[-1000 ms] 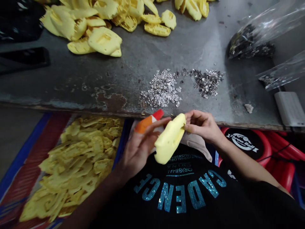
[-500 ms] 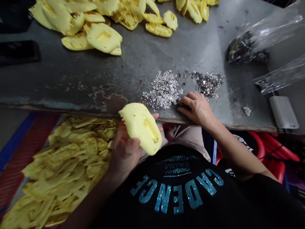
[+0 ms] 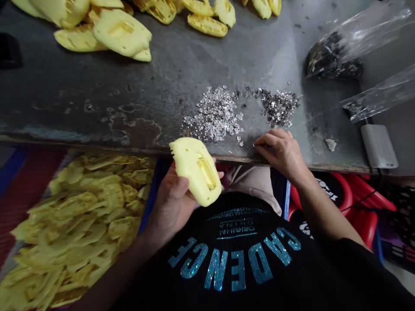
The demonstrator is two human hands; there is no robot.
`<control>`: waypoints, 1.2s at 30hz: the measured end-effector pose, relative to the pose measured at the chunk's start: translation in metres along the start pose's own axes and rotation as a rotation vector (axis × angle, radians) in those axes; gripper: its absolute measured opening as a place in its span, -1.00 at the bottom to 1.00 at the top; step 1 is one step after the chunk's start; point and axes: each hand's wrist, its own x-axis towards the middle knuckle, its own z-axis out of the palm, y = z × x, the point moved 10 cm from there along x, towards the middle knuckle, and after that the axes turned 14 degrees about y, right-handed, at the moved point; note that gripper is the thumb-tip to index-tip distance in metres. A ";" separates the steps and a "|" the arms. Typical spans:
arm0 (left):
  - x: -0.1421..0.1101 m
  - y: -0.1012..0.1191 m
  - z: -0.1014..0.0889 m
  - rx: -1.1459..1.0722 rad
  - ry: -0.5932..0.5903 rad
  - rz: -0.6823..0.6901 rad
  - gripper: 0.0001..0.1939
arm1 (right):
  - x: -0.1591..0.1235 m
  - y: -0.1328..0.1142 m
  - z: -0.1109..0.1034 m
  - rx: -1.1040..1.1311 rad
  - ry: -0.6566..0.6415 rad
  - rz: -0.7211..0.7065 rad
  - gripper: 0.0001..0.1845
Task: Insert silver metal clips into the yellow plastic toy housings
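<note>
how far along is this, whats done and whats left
Possibly done: the yellow foam pieces heaped on the red-and-blue mat. In hand: one yellow foam piece in the left hand; the right hand sits by loose silver sequins. Possibly left: the yellow foam pieces piled on the grey metal table.

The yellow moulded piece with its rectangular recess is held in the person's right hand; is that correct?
No: the head view shows the yellow moulded piece, with its rectangular recess, in the left hand; the right hand rests at the table edge.
</note>
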 end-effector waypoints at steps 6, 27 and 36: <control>-0.004 -0.005 0.005 0.009 0.000 -0.018 -0.34 | 0.002 0.010 0.006 0.020 -0.023 0.024 -0.85; -0.006 -0.020 0.022 -0.001 -0.065 -0.111 -0.38 | -0.015 -0.006 0.006 0.239 -0.105 -0.006 -0.87; -0.006 -0.031 0.023 -0.037 -0.043 -0.190 -0.33 | -0.036 -0.016 0.003 0.005 -0.077 -0.083 -0.84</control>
